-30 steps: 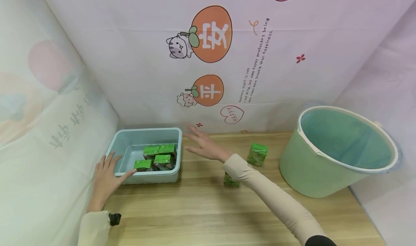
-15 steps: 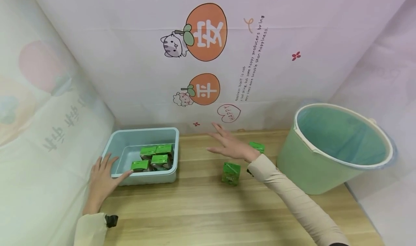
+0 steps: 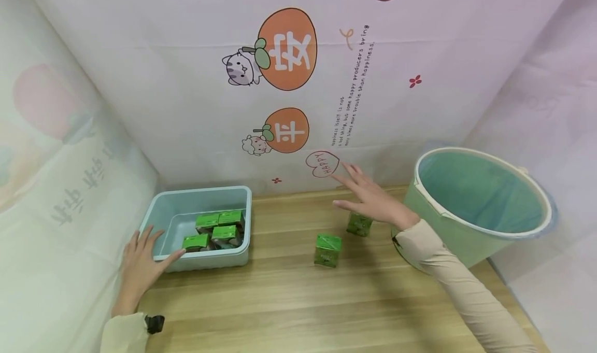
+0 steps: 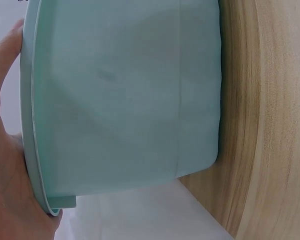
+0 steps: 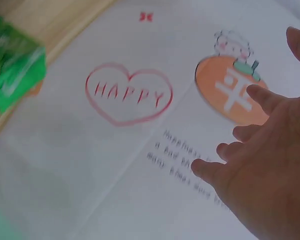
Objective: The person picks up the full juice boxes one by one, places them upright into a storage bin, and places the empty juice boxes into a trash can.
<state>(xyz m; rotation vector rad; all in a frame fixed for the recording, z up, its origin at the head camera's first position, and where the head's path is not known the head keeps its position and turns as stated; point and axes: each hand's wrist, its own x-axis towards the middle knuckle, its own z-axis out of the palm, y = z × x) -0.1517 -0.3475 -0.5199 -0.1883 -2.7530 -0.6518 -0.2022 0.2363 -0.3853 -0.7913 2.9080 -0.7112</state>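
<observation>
At the left, a pale blue plastic bin (image 3: 214, 262) holds several small green-topped boxes (image 3: 225, 233). My left hand (image 3: 138, 267) rests on the bin's near left corner, its fingers spread and the thumb along the front rim. The left wrist view shows this palm (image 4: 15, 190) against the rim of the bin. Over a green box (image 3: 359, 224) near the back wall, my right hand (image 3: 375, 200) hovers with fingers extended, holding nothing; it partly hides that box. A second green box (image 3: 327, 250) stands on the table, nearer and to the left.
A large pale green bucket (image 3: 448, 234) with a white rim, lined with a clear bag, stands at the right. A printed white cloth (image 3: 196, 109) forms the back and side walls around the wooden table (image 3: 261, 306).
My right hand has moved right, away from the bin, to above the far green box. The nearer box has come into full view. My left hand stays on the bin.
</observation>
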